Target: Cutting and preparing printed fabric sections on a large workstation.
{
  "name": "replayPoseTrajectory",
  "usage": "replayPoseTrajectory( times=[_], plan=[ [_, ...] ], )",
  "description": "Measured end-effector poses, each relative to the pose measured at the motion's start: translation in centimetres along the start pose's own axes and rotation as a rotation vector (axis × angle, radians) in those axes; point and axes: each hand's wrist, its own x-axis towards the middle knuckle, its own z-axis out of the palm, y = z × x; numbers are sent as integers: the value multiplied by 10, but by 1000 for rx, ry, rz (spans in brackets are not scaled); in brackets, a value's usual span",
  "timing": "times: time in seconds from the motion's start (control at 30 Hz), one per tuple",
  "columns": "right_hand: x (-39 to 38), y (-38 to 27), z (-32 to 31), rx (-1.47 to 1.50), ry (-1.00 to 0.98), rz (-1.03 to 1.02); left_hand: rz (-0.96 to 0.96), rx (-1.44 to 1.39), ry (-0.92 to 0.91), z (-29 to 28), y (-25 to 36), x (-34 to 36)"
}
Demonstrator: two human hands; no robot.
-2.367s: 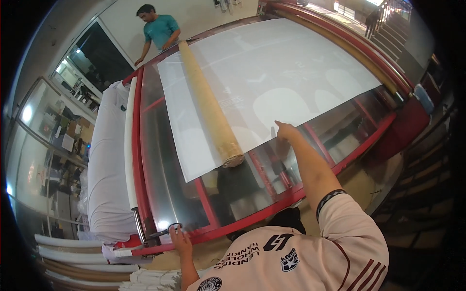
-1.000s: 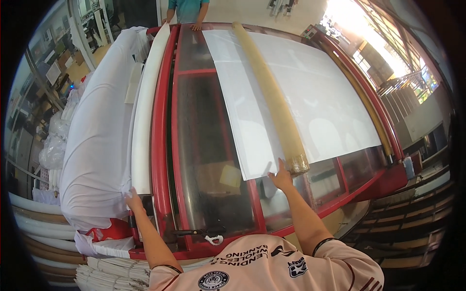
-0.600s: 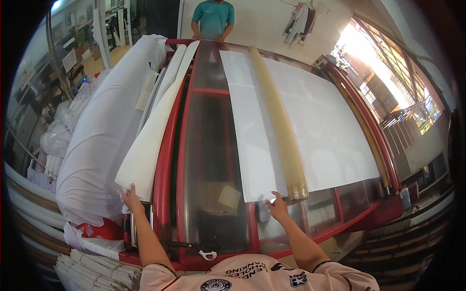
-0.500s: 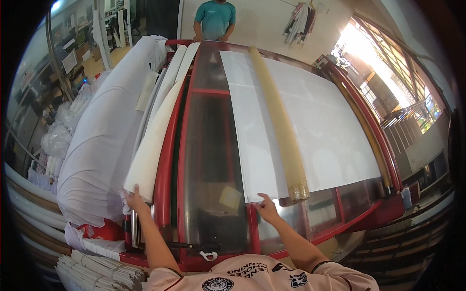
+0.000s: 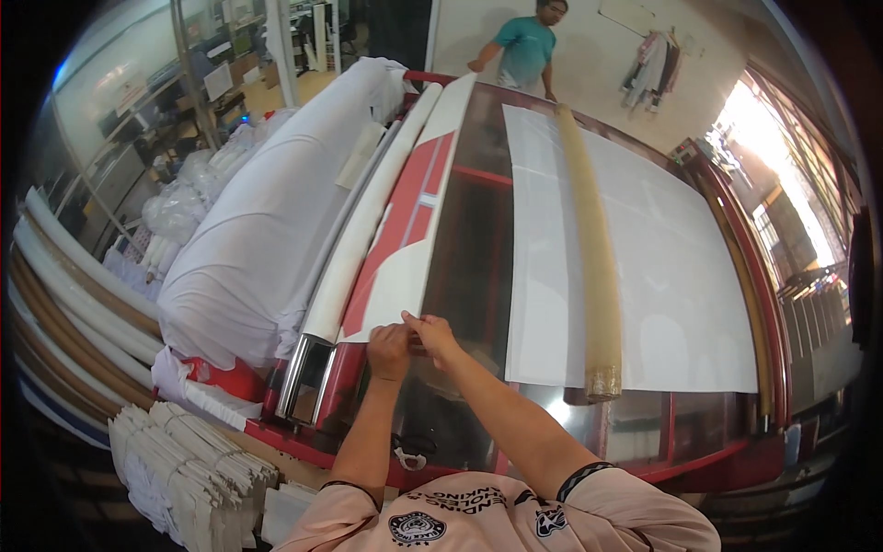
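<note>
My left hand (image 5: pixel 391 345) and my right hand (image 5: pixel 432 336) are close together, both closed on the near corner of a white sheet (image 5: pixel 405 285) printed with red shapes. The sheet stretches away beside a white roll (image 5: pixel 368 221) and steel rollers (image 5: pixel 299 382) on the red-framed machine (image 5: pixel 469 173). To the right, a long tan roll (image 5: pixel 586 230) lies over a broad white sheet (image 5: pixel 681 276). Beneath my arms a small dark and white object (image 5: pixel 412 453), hard to make out, rests near the machine's front edge.
A co-worker in a teal shirt (image 5: pixel 524 46) grips the sheet's far end. A cloth-covered roll (image 5: pixel 230 258) runs along the left. Long tubes (image 5: pixel 83 322) and bundled stacks (image 5: pixel 184 460) stand at lower left. A tan roller (image 5: pixel 750 304) lines the machine's right side.
The printed sheet has been drawn rightward off the roll, showing red shapes. My right hand moved from the broad sheet to join my left hand on it. The co-worker shifted; the view turned.
</note>
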Motion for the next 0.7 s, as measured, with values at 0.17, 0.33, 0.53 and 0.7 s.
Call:
replayPoseTrajectory(
  times=[0.17, 0.33, 0.53, 0.7],
  plan=[
    [-23, -14, -61, -3, 313, -342, 92, -88, 46, 12, 100, 31],
    [-105, -36, -207, 79, 279, -238, 183, -258, -258, 20, 220, 16],
    [-199, -57, -369, 141, 374, -369, -170, -620, -716, 25, 244, -69],
    [-275, -66, -503, 54, 565, -492, -1210, -911, -642, 38, 192, -109]
  ],
)
